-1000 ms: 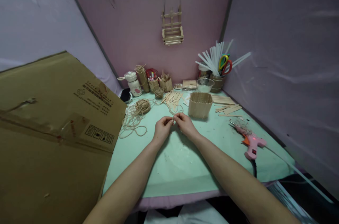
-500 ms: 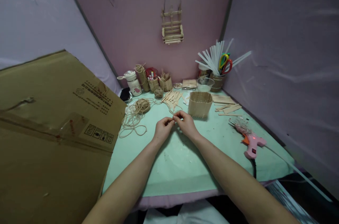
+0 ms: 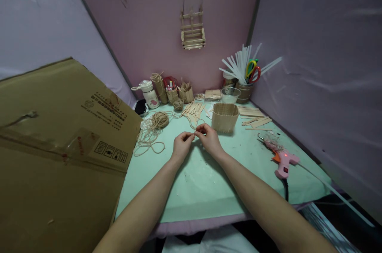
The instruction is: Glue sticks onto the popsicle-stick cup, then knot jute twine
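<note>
My left hand and my right hand meet above the middle of the table, their fingertips pinched together. Between them is the end of a thin jute twine, which runs back from my fingers toward the loose craft sticks. The exact end inside the pinch is too small to make out. Just right of and behind my right hand stands an open box of craft sticks. Off to the left lies a ball of twine with loose loops spread beside it.
A pink glue gun with its light on lies at right, a glue stick behind it. Loose craft sticks, a bottle, a clear bowl and a pot with scissors line the back. A large cardboard sheet stands at left.
The view has shifted slightly. Both hands stay pinched together in nearly the same place, with only small finger movement.
</note>
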{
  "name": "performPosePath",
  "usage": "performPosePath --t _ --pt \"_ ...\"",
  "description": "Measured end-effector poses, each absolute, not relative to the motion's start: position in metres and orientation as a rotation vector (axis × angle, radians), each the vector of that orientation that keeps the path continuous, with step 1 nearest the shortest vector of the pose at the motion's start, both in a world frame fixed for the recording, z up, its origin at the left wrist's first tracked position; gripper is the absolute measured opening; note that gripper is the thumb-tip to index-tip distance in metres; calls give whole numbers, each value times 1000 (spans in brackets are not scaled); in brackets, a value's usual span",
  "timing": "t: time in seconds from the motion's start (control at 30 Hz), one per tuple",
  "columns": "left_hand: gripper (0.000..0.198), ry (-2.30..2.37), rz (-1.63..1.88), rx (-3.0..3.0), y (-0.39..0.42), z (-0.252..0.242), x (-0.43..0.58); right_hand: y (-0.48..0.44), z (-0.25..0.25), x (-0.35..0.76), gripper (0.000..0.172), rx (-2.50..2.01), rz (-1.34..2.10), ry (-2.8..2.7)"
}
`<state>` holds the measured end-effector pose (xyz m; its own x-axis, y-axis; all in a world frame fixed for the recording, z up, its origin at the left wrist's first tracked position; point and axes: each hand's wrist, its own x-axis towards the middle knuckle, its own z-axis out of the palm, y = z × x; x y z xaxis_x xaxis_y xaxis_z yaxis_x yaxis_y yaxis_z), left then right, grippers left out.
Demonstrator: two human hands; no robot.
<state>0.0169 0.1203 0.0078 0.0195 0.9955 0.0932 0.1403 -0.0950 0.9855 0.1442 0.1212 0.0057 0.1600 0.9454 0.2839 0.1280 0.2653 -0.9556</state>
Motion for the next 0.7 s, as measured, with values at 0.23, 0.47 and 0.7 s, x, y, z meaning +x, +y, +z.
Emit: performPosePath --t 0.23,0.47,0.7 --pt "18 1272 1292 1429 121 4 16 121 6 143 13 -1205 860 -1215" --pt "13 1265 1301 1399 120 4 18 119 8 142 25 -1252 1229 -988" --pt "20 976 1182 1033 124 9 16 119 10 141 30 -1132 1358 -858"
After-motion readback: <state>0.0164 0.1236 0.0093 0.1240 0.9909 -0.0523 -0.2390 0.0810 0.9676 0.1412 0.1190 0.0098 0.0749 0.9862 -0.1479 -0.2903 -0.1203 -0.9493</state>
